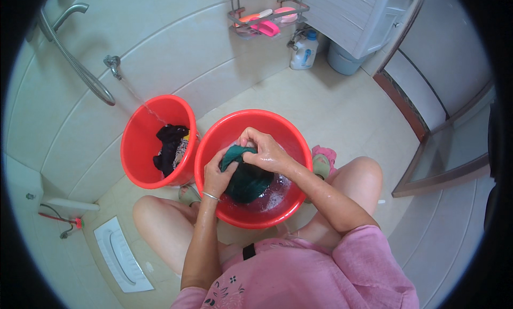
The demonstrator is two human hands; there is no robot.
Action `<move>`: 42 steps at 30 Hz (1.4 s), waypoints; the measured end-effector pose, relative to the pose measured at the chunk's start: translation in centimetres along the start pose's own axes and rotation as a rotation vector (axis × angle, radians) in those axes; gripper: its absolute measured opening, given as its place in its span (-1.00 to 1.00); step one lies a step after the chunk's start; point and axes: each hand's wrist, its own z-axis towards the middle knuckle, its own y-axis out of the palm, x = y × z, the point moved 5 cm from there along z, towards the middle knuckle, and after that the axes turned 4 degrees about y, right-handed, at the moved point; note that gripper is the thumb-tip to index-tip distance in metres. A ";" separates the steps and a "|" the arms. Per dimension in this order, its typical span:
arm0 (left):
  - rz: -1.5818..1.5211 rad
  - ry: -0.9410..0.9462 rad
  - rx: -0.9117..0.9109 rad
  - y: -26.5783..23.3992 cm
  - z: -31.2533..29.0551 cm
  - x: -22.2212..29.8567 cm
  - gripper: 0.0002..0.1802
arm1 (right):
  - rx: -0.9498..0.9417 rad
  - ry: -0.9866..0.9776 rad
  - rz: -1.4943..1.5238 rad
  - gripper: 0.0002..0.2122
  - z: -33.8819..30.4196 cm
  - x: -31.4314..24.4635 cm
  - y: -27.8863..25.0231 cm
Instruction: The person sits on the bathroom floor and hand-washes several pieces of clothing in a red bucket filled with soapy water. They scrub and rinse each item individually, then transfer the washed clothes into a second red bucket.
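Observation:
A dark green piece of cloth [247,182] hangs from both my hands into a red basin [255,222] between my knees. My left hand [218,173], with a bracelet at the wrist, grips the cloth's left side. From the right, my right hand [265,153] pinches its upper edge, fingers curled in. The lower part of the cloth lies in soapy water [278,194] with white foam. What kind of garment it is, I cannot tell.
Water runs from a wall tap [113,65] into a red bucket [132,158] holding dark clothes [170,143]. Along the wall are a shower hose [80,68], a wire rack [270,15] and a white jug [304,52]. A squat toilet [122,255] is at lower left.

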 end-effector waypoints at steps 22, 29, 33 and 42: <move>-1.115 -0.153 0.275 -5.2 0.4 5.6 -0.61 | -0.350 0.513 -0.913 -0.61 -5.5 18.6 4.1; -1.144 -0.076 0.454 -8.9 0.2 4.3 -0.54 | 0.175 0.653 0.074 -0.80 -2.3 20.3 -0.5; -1.154 -0.167 0.582 -9.8 0.2 2.1 -0.53 | 0.433 0.544 0.668 -0.82 -0.8 17.8 -2.5; -1.092 -0.120 0.678 -11.2 -0.2 1.8 -0.54 | 0.587 0.272 -0.497 -0.76 -0.1 11.5 -4.2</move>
